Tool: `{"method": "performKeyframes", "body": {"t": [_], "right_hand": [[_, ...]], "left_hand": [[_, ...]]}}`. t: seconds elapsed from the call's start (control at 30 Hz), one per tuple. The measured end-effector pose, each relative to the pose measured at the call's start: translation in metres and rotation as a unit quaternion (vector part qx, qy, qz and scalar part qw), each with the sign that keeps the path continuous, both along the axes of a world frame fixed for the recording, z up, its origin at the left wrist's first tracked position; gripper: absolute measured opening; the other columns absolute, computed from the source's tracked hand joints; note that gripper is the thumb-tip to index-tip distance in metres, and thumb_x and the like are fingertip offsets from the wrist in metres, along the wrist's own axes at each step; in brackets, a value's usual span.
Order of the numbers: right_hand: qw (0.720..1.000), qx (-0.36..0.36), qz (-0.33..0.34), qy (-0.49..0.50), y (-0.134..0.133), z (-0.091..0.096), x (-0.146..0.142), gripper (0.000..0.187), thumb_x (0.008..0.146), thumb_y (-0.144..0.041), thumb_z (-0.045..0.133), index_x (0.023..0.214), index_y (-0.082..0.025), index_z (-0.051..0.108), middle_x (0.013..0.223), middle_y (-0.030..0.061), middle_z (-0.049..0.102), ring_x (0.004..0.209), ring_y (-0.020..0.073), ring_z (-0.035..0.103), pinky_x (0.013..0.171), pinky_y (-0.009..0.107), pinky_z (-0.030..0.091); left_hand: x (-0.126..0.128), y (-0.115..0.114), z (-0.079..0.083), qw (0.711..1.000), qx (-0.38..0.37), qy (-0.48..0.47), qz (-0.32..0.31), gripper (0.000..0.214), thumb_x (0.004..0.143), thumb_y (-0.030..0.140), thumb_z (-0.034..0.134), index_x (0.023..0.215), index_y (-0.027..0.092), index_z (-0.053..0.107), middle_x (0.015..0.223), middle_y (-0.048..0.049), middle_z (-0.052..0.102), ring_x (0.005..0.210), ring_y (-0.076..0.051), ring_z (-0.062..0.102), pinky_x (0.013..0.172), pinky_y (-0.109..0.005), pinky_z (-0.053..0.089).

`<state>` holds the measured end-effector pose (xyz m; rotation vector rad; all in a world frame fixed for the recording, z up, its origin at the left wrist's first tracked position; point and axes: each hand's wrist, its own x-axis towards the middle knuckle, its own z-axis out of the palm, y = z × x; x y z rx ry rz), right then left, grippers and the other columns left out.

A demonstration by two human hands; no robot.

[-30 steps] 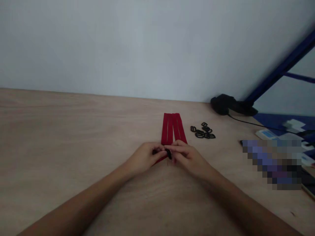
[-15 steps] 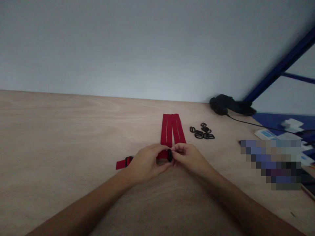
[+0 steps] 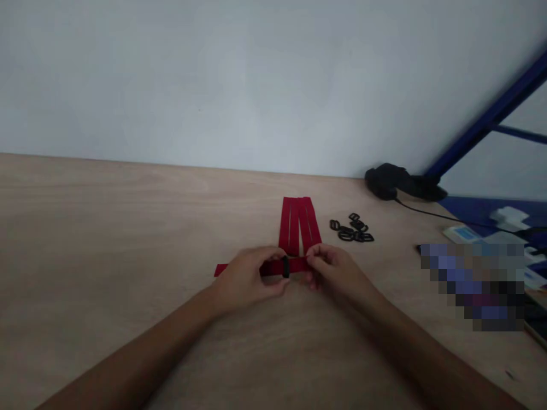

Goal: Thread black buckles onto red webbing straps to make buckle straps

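A short red strap (image 3: 298,264) runs sideways between my hands, with a black strap buckle (image 3: 286,266) around it. My left hand (image 3: 243,280) grips the buckle between thumb and fingers; part of the strap passes behind the palm, and its left end (image 3: 220,270) sticks out beyond the hand. The right end of the strap is pinched by my right hand (image 3: 331,266). Just beyond my hands, several flat red straps (image 3: 292,225) lie side by side, pointing away from me. To their right is a loose cluster of black buckles (image 3: 352,230).
A black object with a cable (image 3: 388,181) lies by the wall at the back right. Blue and white packets (image 3: 464,234) and a pixelated patch are at the right edge of the wooden table (image 3: 106,239). A white wall (image 3: 213,85) closes off the back.
My right hand has moved slightly right, and a length of red strap now shows through the buckle. My left hand and the buckle have shifted left. The strap's left end has moved up.
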<state>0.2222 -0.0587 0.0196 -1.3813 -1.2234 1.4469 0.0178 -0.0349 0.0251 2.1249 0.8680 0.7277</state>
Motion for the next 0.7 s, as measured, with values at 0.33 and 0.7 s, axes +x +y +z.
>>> {"method": "performKeyframes", "body": {"t": [0.33, 0.7], "right_hand": [[0.980, 0.026, 0.065, 0.188, -0.006, 0.017, -0.002, 0.023, 0.078, -0.032, 0.066, 0.075, -0.019, 0.048, 0.109, 0.0089, 0.067, 0.059, 0.0098, 0.061, 0.059, 0.027, 0.049], [0.984, 0.119, 0.130, 0.029, -0.004, 0.012, 0.007, 0.015, 0.075, -0.027, 0.073, 0.086, -0.018, 0.071, 0.085, 0.0020, 0.064, 0.076, 0.0137, 0.060, 0.069, 0.026, 0.047]], "left_hand": [[-0.002, 0.001, -0.008, 0.981, -0.154, -0.097, -0.072, 0.038, 0.080, 0.022, 0.065, 0.117, 0.017, 0.056, 0.106, -0.0068, 0.068, 0.097, -0.019, 0.066, 0.088, -0.031, 0.051], [0.001, 0.002, -0.019, 0.957, -0.221, -0.137, -0.126, 0.036, 0.082, 0.022, 0.065, 0.116, 0.015, 0.056, 0.106, -0.0091, 0.068, 0.101, -0.021, 0.065, 0.089, -0.034, 0.050]]}}
